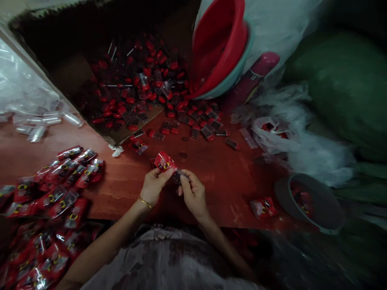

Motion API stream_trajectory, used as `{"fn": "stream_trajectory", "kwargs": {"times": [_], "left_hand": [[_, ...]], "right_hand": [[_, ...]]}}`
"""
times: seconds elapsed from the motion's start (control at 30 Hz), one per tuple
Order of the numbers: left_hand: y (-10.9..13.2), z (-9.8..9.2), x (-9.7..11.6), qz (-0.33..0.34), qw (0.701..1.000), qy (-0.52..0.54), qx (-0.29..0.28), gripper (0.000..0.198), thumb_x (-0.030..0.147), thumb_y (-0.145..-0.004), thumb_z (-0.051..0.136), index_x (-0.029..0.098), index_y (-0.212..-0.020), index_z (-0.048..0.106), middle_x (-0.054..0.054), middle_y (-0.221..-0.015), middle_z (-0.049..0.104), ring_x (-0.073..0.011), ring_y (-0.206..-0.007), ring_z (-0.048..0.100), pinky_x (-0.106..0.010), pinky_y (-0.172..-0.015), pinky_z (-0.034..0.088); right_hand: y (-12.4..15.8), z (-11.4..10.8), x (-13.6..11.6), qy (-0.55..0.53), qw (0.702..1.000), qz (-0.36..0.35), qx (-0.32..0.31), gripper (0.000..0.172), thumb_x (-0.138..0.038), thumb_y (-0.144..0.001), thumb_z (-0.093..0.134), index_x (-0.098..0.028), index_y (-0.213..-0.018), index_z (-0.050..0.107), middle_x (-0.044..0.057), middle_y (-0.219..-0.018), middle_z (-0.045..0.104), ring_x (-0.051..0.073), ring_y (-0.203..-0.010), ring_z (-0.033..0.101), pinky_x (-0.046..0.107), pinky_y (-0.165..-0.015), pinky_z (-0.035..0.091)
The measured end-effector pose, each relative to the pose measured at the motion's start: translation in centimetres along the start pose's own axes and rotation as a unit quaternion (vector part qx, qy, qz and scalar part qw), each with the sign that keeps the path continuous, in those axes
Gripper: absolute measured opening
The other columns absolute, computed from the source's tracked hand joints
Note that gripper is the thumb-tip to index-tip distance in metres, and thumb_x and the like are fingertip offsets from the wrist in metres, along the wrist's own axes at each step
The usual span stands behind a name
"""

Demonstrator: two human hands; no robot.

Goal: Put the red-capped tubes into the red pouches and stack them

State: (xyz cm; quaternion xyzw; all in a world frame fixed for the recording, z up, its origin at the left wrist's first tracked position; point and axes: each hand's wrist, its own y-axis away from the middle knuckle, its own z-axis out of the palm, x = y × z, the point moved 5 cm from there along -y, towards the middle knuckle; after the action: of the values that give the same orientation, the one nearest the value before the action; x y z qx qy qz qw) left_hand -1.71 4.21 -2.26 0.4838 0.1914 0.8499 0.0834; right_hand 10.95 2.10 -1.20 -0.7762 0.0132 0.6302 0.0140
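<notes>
My left hand (153,185) pinches a small red printed packet (165,161) above the middle of the table's front part. Close beside it, my right hand (192,191) has its fingers closed on a small dark clear container (177,176), which meets the packet's lower right end. How far the container sits inside the packet, I cannot tell. Just beyond my hands, another red packet (139,146) lies at the box's corner. Several loose red-capped containers (207,132) are scattered on the table.
An open cardboard box (66,94) holds many red-capped containers. Filled red packets (62,173) are piled at left, with clear tubes (38,123) behind. Red and teal basins (222,48), a pink bottle (256,74), plastic bags (311,149) and a grey bowl (332,209) stand right.
</notes>
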Motion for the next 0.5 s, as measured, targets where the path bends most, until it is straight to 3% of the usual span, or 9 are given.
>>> {"fn": "stream_trajectory", "kwargs": {"times": [0.23, 0.4, 0.5], "left_hand": [[-0.1, 0.3, 0.4, 0.012, 1.0, -0.001, -0.01, 0.037, 0.043, -0.062, 0.073, 0.012, -0.081, 0.068, -0.005, -0.067, 0.069, -0.0103, -0.055, 0.06, -0.02, -0.051, 0.046], [0.5, 0.9, -0.7, -0.017, 0.996, -0.083, -0.039, 0.047, 0.051, -0.065, 0.066, 0.01, -0.086, 0.067, 0.002, -0.045, 0.055, -0.0091, -0.028, 0.044, -0.02, -0.027, 0.028], [0.9, 1.2, -0.8, 0.002, 0.996, -0.064, -0.065, 0.045, 0.052, -0.067, 0.064, 0.011, -0.086, 0.066, 0.002, -0.05, 0.056, -0.0076, -0.032, 0.044, -0.02, -0.03, 0.032]], "right_hand": [[0.0, 2.8, 0.4, -0.135, 0.988, 0.026, -0.076, 0.022, -0.039, -0.087, 0.045, -0.019, -0.093, 0.052, -0.008, -0.052, 0.045, 0.005, -0.038, 0.04, 0.018, -0.04, 0.034], [0.3, 3.5, 1.5, -0.237, 0.969, 0.067, -0.022, 0.022, -0.04, -0.087, 0.047, -0.019, -0.09, 0.053, -0.008, -0.054, 0.045, 0.004, -0.038, 0.037, 0.017, -0.039, 0.033], [0.3, 2.8, 1.1, -0.19, 0.98, 0.055, 0.007, 0.023, -0.04, -0.085, 0.049, -0.019, -0.092, 0.054, -0.008, -0.055, 0.047, 0.005, -0.04, 0.04, 0.017, -0.039, 0.034]]}}
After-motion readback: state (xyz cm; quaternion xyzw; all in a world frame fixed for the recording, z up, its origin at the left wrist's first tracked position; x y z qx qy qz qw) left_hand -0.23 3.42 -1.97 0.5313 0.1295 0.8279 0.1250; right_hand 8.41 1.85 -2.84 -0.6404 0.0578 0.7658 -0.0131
